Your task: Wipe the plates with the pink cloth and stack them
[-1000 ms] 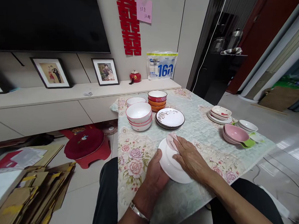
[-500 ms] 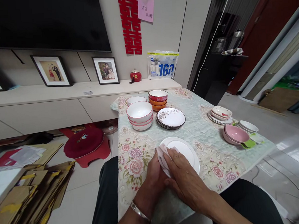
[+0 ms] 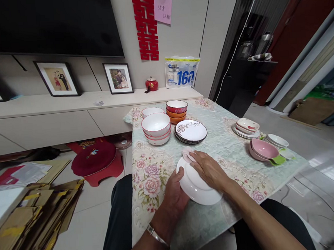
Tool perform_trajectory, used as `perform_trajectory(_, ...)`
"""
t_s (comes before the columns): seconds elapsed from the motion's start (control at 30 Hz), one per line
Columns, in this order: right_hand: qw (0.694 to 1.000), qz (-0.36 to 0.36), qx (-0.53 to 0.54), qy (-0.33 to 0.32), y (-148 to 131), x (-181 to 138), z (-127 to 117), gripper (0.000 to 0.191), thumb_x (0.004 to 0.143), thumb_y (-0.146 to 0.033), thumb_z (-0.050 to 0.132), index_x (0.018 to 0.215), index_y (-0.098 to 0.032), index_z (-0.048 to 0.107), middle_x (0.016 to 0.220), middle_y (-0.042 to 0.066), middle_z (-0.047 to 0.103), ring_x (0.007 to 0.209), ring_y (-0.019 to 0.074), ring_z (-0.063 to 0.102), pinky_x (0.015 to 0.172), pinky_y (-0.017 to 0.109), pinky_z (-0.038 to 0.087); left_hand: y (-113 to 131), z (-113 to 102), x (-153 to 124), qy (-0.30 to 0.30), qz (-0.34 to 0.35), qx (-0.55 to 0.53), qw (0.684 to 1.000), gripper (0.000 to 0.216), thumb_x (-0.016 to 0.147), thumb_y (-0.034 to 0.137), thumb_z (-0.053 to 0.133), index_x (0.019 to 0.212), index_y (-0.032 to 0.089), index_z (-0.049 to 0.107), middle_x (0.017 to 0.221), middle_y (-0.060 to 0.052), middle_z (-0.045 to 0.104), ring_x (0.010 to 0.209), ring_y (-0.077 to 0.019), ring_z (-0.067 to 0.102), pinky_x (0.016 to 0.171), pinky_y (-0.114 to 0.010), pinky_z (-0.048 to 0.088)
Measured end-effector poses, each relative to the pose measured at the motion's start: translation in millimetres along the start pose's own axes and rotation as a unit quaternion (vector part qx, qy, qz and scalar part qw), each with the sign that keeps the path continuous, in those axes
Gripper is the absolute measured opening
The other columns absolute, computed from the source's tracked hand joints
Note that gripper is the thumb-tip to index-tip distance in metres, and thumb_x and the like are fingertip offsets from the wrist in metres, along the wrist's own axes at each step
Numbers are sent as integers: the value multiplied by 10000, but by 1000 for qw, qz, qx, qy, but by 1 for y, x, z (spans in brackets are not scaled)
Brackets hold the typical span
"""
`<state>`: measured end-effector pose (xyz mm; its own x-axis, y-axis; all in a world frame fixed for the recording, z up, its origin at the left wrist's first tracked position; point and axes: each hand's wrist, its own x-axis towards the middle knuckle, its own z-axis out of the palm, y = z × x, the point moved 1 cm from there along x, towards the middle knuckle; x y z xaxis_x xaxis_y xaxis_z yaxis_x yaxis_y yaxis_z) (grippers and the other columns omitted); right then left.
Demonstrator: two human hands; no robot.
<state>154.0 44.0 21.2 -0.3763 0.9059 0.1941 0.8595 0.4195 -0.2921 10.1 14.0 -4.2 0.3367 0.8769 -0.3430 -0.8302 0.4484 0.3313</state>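
The white plate (image 3: 206, 197) is lying broadly face-on to the viewer, one broad side turning upward and its near rim pointing toward the person's lap; being round, it is showing no long axis. The person is holding it over the near part of the counter (image 3: 163, 158), nearer than the stack of dark-rimmed plates (image 3: 191, 131). Whether its underside is touching the counter, I cannot tell.

The left hand (image 3: 174, 193) is clamping the left rim, its thumb resting on top while its fingers are disappearing beneath. The right hand (image 3: 210, 169), apart from the left, is holding a pink cloth (image 3: 187, 154) under its fingers against the far-left rim. This hand is hiding the plate's far-right part, and the cloth is covering a piece of the rim. The fingertips are partly merging with the cloth and are hard to make out. Both forearms are running out of view at the bottom.

The plate is looking plain, smooth and glossy, a round ring marking its middle and small bright reflections glinting on its near part.
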Motion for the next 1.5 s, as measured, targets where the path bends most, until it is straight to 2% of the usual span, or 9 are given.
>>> perform_trajectory(0.23, 990, 100, 47, 91, 22, -56, 12, 491, 1028, -385, 372, 1458, -181, 494, 1452, 150, 551, 1351, 292, 505, 1113, 539, 425, -3, 0, 2, 36, -7, -21, 999, 517, 922, 202, 543, 1426, 97, 492, 1112, -154, 754, 1114, -311, 676, 1039, -476, 463)
perform_trajectory(0.37, 986, 103, 39, 125, 6, -89, 25, 537, 1034, -342, 379, 1558, -249, 309, 1589, 111, 379, 1447, 295, 371, 1138, 571, 389, -2, 1, 0, 50, -9, -5, 999, 507, 927, 214, 535, 1421, 109, 494, 1117, -150, 753, 1110, -313, 678, 1028, -475, 471)
perform_trajectory(0.53, 985, 101, -14, 138, -25, -106, 37, 631, 1013, -328, 417, 1595, -250, 186, 1642, 130, 250, 1478, 385, 277, 1109, 668, 369, -2, -1, -1, 41, -7, 4, 999, 468, 912, 235, 562, 1365, 118, 547, 1159, -152, 738, 1113, -316, 674, 1029, -478, 473)
perform_trajectory(0.67, 986, 48, -40, 157, -52, -101, 45, 660, 988, -259, 443, 1594, -197, 190, 1633, 154, 261, 1490, 408, 233, 1104, 680, 361, -2, 1, 0, 54, -6, 0, 999, 357, 901, 255, 578, 1215, 92, 624, 1111, -166, 740, 1088, -319, 682, 1013, -474, 493)
perform_trajectory(0.83, 982, -71, -30, 171, -72, -94, 50, 663, 931, -53, 379, 1572, -181, 269, 1567, 101, 414, 1505, 312, 233, 1163, 588, 321, 4, 1, -2, 90, -32, 30, 995, 206, 889, 234, 592, 1051, 120, 649, 957, -128, 758, 998, -302, 709, 955, -444, 535)
perform_trajectory(1.0, 979, -107, 49, 169, -49, -109, 32, 535, 945, -98, 451, 1465, -221, 471, 1505, 93, 487, 1464, 284, 321, 1128, 491, 409, 4, 3, -6, 71, -21, 42, 996, 246, 867, 246, 621, 1049, 83, 644, 964, -166, 756, 997, -328, 709, 942, -479, 532)
perform_trajectory(1.2, 964, 65, 177, 185, -4, -119, 15, 249, 939, -312, 593, 1145, -340, 730, 1266, 72, 630, 1207, 272, 580, 970, 452, 530, 0, 4, -4, 46, 0, 34, 998, 378, 873, 236, 619, 1232, 118, 595, 1029, -148, 763, 1031, -320, 703, 944, -478, 523)
perform_trajectory(1.33, 942, 126, 249, 185, 25, -101, 16, 222, 905, -347, 603, 1043, -291, 768, 1165, 85, 681, 1149, 271, 625, 977, 451, 520, 0, 3, -2, 60, 4, 34, 998, 415, 913, 210, 555, 1318, 124, 552, 991, -134, 771, 1019, -291, 711, 955, -451, 524)
perform_trajectory(1.5, 935, 176, 240, 195, 50, -62, 15, 258, 863, -343, 591, 1002, -226, 774, 1146, 109, 701, 1118, 283, 641, 997, 468, 498, 1, 6, -4, 58, 3, 40, 998, 452, 930, 202, 520, 1377, 137, 508, 1001, -123, 774, 1042, -276, 706, 971, -441, 518)
